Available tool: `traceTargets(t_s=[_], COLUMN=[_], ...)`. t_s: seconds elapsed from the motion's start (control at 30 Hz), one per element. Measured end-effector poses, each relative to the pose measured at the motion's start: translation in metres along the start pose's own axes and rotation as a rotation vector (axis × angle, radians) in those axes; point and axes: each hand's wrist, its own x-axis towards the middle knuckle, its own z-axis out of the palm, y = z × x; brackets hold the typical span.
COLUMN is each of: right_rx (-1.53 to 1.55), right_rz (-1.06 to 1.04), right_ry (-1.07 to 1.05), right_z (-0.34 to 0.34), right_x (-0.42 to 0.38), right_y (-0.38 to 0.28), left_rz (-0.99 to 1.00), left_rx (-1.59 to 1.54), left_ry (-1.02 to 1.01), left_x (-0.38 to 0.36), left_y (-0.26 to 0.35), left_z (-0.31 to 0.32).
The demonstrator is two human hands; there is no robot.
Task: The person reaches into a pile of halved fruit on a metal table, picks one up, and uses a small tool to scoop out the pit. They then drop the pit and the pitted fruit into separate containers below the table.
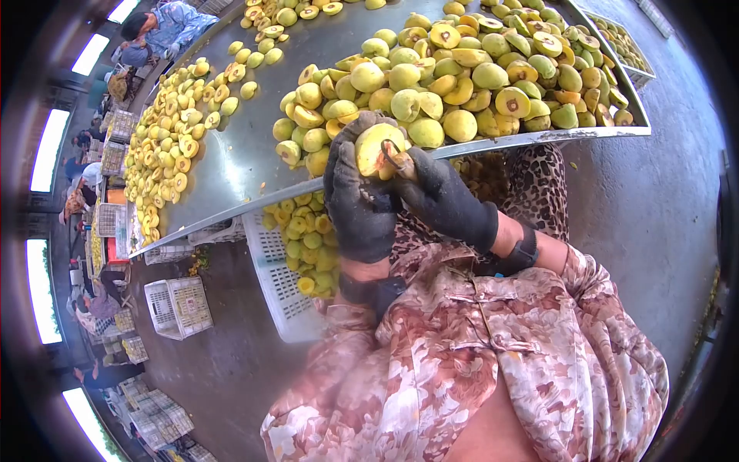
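Observation:
Both hands wear dark gloves and meet over the table's near edge. My left hand [358,196] is wrapped round a halved yellow fruit [371,148], its cut face turned up with a reddish-brown hollow. My right hand [446,192] is closed on a small tool, mostly hidden by the fingers, whose dark tip touches the cut face. Just beyond the hands lies a large heap of yellow-green fruit [462,77], some whole and some halved, on the metal table [239,146].
A white crate [277,296] of fruit stands below the table edge. More fruit [165,146] is spread at the table's left. An empty-looking white crate [178,306] is on the floor. Another person [173,27] works at the far left corner; stacked crates [154,412] stand farther off.

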Motion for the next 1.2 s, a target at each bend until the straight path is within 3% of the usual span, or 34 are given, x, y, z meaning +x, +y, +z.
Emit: traceTargets(t_s=[0.23, 0.3, 0.37, 0.4, 0.5, 0.53, 0.57, 0.63, 0.67, 0.77, 0.9, 0.97, 1.07, 1.1, 1.17, 1.2], right_rx=[-0.056, 0.003, -0.021, -0.013, 0.045, 0.048, 0.046, 0.089, 0.145, 0.376, 0.306, 0.146, -0.220, -0.353, -0.023, -0.015], right_rz=[-0.076, -0.104, -0.041, -0.014, -0.043, -0.077, -0.119, 0.144, 0.114, 0.209, 0.160, 0.004, 0.075, 0.107, 0.134, 0.095], right_ry=[-0.022, 0.002, -0.047, -0.056, -0.017, -0.033, -0.044, -0.231, -0.239, -0.226, -0.320, -0.308, -0.359, -0.391, -0.286, -0.252], right_z=[-0.011, -0.007, -0.009, -0.011, -0.005, -0.004, -0.008, -0.016, -0.015, -0.004, -0.006, -0.012, -0.031, -0.039, -0.033, -0.027], right_x=[-0.020, -0.019, -0.017, -0.016, -0.012, -0.008, -0.004, -0.006, -0.005, -0.010, -0.003, 0.005, 0.014, 0.019, 0.009, 0.005], right_y=[0.009, 0.004, -0.002, -0.006, -0.012, -0.012, -0.012, -0.019, -0.021, -0.010, -0.004, -0.004, -0.031, -0.037, -0.024, -0.022], left_rz=[-0.085, -0.053, 0.091, -0.009, 0.040, 0.127, 0.106, 0.351, 0.357, 0.306, 0.140, 0.037, 0.181, 0.148, 0.066, 0.182], left_rx=[0.043, 0.107, 0.367, 0.164, 0.144, 0.300, 0.259, 0.570, 0.612, 0.630, 0.350, 0.183, 0.542, 0.493, 0.402, 0.518], left_ry=[0.027, 0.119, 0.095, 0.166, 0.192, 0.134, 0.144, 0.071, 0.064, 0.084, 0.145, 0.139, 0.004, 0.007, -0.005, 0.004], left_x=[0.003, 0.003, 0.003, 0.001, 0.002, 0.004, 0.002, 0.003, 0.006, -0.003, -0.007, -0.001, 0.002, 0.002, -0.001, -0.001], left_y=[-0.002, 0.000, 0.003, 0.005, 0.010, 0.010, 0.021, 0.030, 0.031, 0.028, 0.025, 0.034, 0.050, 0.048, 0.040, 0.044], left_z=[0.009, 0.017, 0.019, 0.025, 0.034, 0.026, 0.031, 0.026, 0.027, 0.022, 0.018, 0.026, 0.037, 0.036, 0.033, 0.038])
